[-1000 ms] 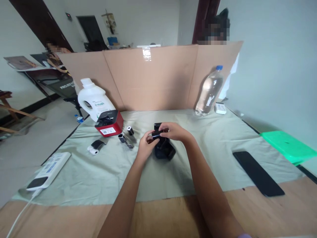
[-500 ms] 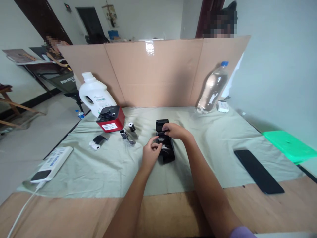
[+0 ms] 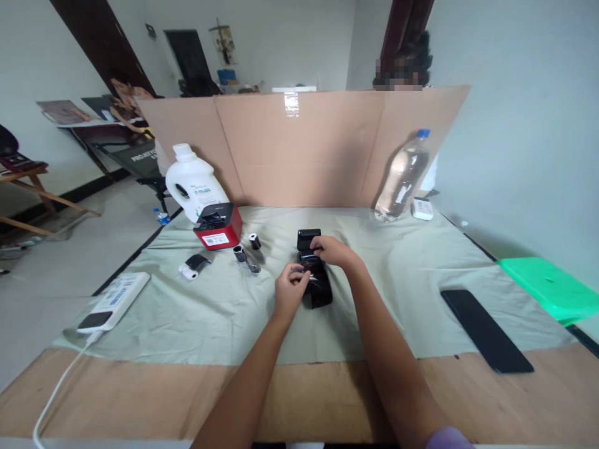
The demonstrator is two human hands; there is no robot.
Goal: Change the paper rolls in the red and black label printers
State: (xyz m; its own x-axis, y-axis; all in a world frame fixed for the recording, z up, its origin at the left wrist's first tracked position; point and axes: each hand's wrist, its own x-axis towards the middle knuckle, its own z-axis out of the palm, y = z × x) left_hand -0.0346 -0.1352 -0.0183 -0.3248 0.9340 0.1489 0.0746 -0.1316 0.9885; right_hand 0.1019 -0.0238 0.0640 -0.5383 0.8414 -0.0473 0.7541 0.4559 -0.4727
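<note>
My left hand point(image 3: 290, 288) pinches the side of the small black plastic printer point(image 3: 313, 274), fingers closed on it. My right hand point(image 3: 330, 249) grips its top part, just under the flipped-up lid. The printer sits in the middle of the soft, pale green cloth point(image 3: 224, 312) on the table. I think the lid is open and the inside is shiny, but I can't tell if a roll is in yet, so closing it is left. The little white paper roll point(image 3: 189, 272) and the boxy red printer point(image 3: 218, 227) lie well apart, untouched.
</note>
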